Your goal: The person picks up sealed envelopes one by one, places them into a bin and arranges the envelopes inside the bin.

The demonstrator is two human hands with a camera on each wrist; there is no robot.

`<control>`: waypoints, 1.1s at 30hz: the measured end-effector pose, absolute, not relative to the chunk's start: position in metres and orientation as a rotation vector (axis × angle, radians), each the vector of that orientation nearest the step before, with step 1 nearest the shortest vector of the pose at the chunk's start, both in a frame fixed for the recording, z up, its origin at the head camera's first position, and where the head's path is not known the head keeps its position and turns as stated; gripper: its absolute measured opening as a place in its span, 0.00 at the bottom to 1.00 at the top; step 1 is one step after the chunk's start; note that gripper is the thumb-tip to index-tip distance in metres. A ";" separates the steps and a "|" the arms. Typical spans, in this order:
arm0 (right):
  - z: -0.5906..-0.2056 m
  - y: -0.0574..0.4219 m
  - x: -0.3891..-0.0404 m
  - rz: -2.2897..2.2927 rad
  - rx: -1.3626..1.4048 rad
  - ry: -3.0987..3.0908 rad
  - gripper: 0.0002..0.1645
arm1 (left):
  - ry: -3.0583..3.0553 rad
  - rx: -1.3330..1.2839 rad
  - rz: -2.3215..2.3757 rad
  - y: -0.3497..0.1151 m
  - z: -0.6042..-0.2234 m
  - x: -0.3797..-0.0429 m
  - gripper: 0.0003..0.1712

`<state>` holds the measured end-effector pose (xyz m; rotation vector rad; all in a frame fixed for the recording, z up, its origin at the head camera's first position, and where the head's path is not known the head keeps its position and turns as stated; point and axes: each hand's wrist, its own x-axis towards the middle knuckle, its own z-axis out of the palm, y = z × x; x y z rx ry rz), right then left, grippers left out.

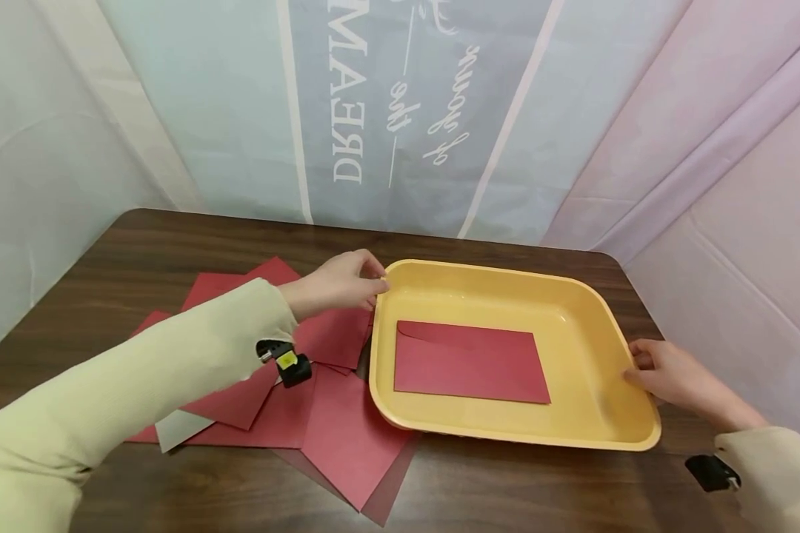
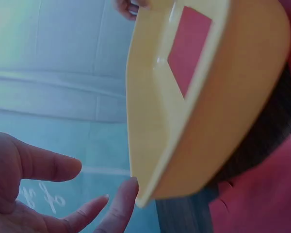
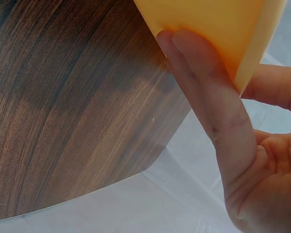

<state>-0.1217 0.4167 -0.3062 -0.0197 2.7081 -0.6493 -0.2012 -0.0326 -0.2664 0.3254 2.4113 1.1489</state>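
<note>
A yellow plastic tray (image 1: 580, 385) stands on the right part of the table, with a red envelope (image 1: 470, 363) lying flat inside it. My right hand (image 1: 673, 377) grips the tray's right rim, thumb inside and fingers against the outer wall; the right wrist view shows those fingers (image 3: 203, 73) pressed to the yellow plastic. At the tray's far left corner is my left hand (image 1: 340, 281). In the left wrist view its thumb (image 2: 53, 165) is spread away from the tray, while one fingertip is at or very near the corner; contact is unclear.
Several red envelopes (image 1: 356, 437) lie in an overlapping pile left of the tray, partly under the left forearm. A pale grey piece (image 1: 181, 428) sticks out of the pile. Printed cloth (image 1: 400, 111) hangs behind the dark wooden table (image 1: 507, 488).
</note>
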 end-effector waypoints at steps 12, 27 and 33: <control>-0.305 0.417 -0.121 -0.626 -0.008 2.702 0.21 | 2.404 0.181 1.220 -0.084 -0.293 -0.199 0.22; -0.304 0.416 -0.122 -0.642 0.005 2.700 0.22 | 2.414 0.001 1.270 -0.141 -0.316 -0.183 0.29; -0.305 0.416 -0.122 -0.641 -0.006 2.709 0.21 | 2.498 -0.030 1.193 -0.169 -0.324 -0.178 0.35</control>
